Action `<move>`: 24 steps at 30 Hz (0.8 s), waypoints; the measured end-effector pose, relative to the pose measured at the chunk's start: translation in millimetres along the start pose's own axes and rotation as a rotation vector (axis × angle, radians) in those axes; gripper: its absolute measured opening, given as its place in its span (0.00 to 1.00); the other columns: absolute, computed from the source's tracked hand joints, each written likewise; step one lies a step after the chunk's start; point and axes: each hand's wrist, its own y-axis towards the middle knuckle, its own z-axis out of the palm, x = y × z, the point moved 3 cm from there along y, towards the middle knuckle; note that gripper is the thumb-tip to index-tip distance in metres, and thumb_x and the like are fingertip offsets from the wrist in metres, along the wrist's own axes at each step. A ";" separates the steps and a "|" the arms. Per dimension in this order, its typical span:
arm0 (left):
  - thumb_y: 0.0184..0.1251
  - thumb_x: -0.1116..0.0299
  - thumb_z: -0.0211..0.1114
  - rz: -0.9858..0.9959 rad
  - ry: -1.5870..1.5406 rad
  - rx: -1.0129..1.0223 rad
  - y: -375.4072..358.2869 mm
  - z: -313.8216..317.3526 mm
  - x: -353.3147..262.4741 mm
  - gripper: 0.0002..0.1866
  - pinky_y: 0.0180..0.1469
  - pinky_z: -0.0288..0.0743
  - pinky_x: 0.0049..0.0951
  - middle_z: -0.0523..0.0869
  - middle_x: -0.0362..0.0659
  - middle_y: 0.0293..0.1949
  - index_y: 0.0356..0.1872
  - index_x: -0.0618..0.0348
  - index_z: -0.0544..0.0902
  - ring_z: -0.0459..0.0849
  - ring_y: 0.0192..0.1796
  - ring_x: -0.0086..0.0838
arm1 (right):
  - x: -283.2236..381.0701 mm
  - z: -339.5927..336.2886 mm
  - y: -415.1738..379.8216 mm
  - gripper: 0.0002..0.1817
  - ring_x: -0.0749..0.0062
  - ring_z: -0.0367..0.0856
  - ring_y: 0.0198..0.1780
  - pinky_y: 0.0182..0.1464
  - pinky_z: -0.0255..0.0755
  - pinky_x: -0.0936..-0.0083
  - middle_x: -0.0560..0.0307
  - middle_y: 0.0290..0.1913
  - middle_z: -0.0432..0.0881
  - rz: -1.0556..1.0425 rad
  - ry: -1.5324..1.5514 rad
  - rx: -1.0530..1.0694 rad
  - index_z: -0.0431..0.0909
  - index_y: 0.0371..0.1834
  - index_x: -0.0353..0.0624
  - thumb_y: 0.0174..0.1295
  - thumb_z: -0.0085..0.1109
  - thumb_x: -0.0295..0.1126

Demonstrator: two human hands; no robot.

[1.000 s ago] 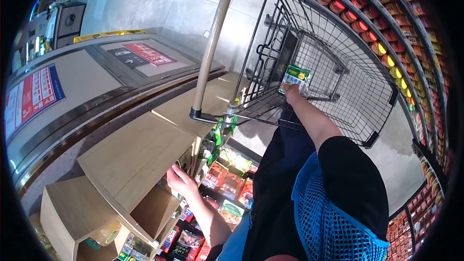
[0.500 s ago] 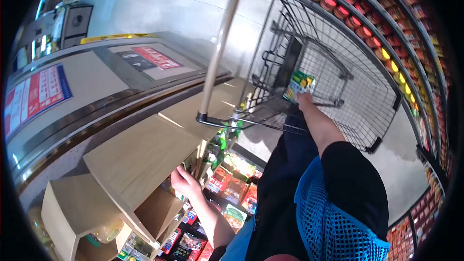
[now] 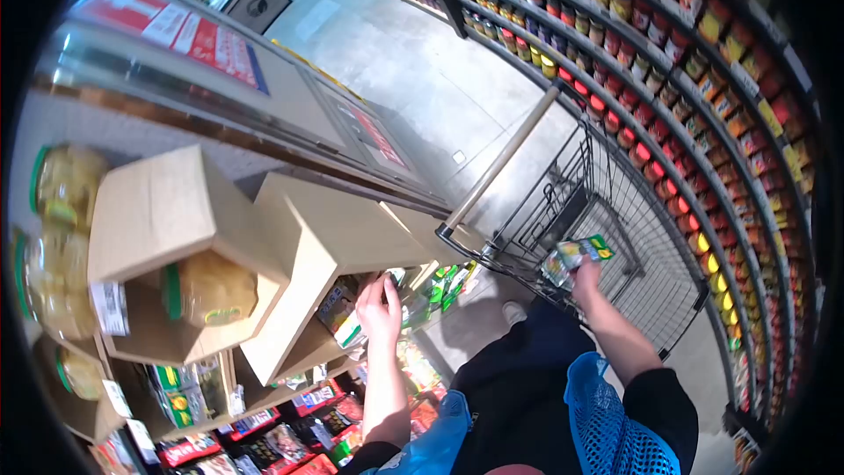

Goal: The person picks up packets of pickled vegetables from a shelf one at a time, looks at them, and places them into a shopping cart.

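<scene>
My right hand (image 3: 586, 280) is closed on a green, white and yellow packet (image 3: 571, 257), held above the metal shopping cart (image 3: 642, 237). My left hand (image 3: 380, 310) is at the opening of a light wooden shelf box (image 3: 321, 229), its fingers bent close together. Dark and green packets (image 3: 338, 306) stand inside that box, right against the left hand. What the fingertips press on is partly hidden.
Another wooden box (image 3: 176, 211) on the left holds a large jar with a green lid (image 3: 211, 290); similar jars (image 3: 61, 246) stand beside it. Shelves of small jars (image 3: 607, 35) curve along the right. Red packs (image 3: 290, 440) lie in a lower display.
The view has turned toward the wooden boxes, and the cart now appears lower and further right. My left hand is now at the box opening; the right hand keeps hold of the packet.
</scene>
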 end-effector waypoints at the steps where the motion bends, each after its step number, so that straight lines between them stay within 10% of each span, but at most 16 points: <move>1: 0.68 0.69 0.59 0.026 -0.036 -0.031 -1.7 -2.6 1.5 0.09 0.49 0.77 0.42 0.87 0.52 0.43 0.41 0.62 0.85 0.85 0.44 0.47 | 22.6 12.7 -45.3 0.14 0.66 0.82 0.49 0.48 0.78 0.66 0.54 0.51 0.81 -0.024 -0.044 0.125 0.74 0.55 0.40 0.73 0.48 0.36; 5: 0.65 0.77 0.61 0.034 -0.352 -0.064 -20.4 -24.3 -25.6 0.08 0.53 0.77 0.37 0.86 0.53 0.47 0.43 0.65 0.85 0.85 0.48 0.43 | 54.3 58.5 -195.7 0.15 0.73 0.81 0.47 0.50 0.75 0.75 0.57 0.50 0.82 -0.168 -0.226 0.750 0.75 0.56 0.37 0.73 0.49 0.34; 9: 0.68 0.76 0.60 -0.091 -0.699 0.216 -64.0 -39.1 -50.5 0.26 0.55 0.76 0.32 0.84 0.53 0.52 0.67 0.64 0.68 0.84 0.52 0.34 | 50.8 82.1 -311.6 0.14 0.81 0.79 0.44 0.48 0.73 0.79 0.59 0.41 0.84 -0.147 -0.688 1.181 0.80 0.48 0.34 0.71 0.55 0.34; 13: 0.62 0.79 0.66 -0.477 -1.091 0.235 -103.3 -39.6 -26.9 0.32 0.44 0.76 0.19 0.77 0.46 0.58 0.67 0.57 0.67 0.81 0.51 0.22 | -1.7 81.2 -336.4 0.15 0.82 0.79 0.43 0.45 0.73 0.80 0.57 0.41 0.84 -0.121 -0.790 1.284 0.80 0.45 0.33 0.72 0.53 0.36; 14: 0.60 0.80 0.67 -0.608 -0.882 0.320 -106.8 -48.0 -11.5 0.32 0.52 0.76 0.23 0.74 0.46 0.63 0.66 0.54 0.68 0.80 0.56 0.26 | -4.7 83.2 -341.8 0.15 0.82 0.79 0.42 0.45 0.73 0.80 0.56 0.41 0.84 -0.154 -0.784 1.291 0.80 0.45 0.33 0.73 0.52 0.36; 15: 0.61 0.80 0.66 -0.270 -0.542 0.105 -98.9 -62.4 -3.1 0.34 0.61 0.71 0.29 0.77 0.49 0.59 0.69 0.59 0.65 0.77 0.61 0.34 | -5.1 84.6 -347.4 0.15 0.81 0.79 0.42 0.44 0.73 0.81 0.56 0.40 0.83 -0.119 -0.765 1.311 0.79 0.46 0.33 0.73 0.51 0.36; 16: 0.61 0.82 0.64 -0.297 -0.762 0.033 -99.7 -61.8 22.8 0.33 0.68 0.63 0.30 0.77 0.50 0.60 0.68 0.61 0.65 0.69 0.69 0.35 | -2.5 85.2 -353.3 0.14 0.80 0.79 0.41 0.43 0.72 0.81 0.56 0.40 0.83 -0.083 -0.745 1.325 0.79 0.46 0.34 0.74 0.51 0.36; 20: 0.66 0.87 0.54 -0.554 -1.046 -0.373 -54.8 -75.1 65.0 0.20 0.52 0.76 0.24 0.81 0.54 0.49 0.59 0.71 0.69 0.82 0.50 0.28 | 6.5 74.6 -343.7 0.14 0.78 0.80 0.38 0.41 0.72 0.81 0.58 0.38 0.82 -0.072 -0.833 1.252 0.77 0.47 0.35 0.75 0.48 0.36; 22: 0.67 0.80 0.55 -0.840 -0.961 -0.254 -36.3 -61.6 79.6 0.14 0.45 0.76 0.23 0.83 0.47 0.44 0.52 0.69 0.76 0.82 0.42 0.24 | -3.9 61.4 -323.8 0.15 0.79 0.80 0.37 0.41 0.72 0.81 0.60 0.37 0.82 -0.049 -0.806 1.158 0.78 0.46 0.36 0.75 0.49 0.38; 24: 0.60 0.71 0.63 -0.660 -0.531 -0.135 -10.5 -23.6 96.4 0.15 0.49 0.77 0.37 0.85 0.55 0.42 0.47 0.65 0.81 0.84 0.44 0.42 | -1.9 51.7 -311.6 0.13 0.81 0.79 0.36 0.40 0.72 0.84 0.61 0.39 0.82 -0.075 -0.787 1.126 0.77 0.45 0.38 0.75 0.48 0.37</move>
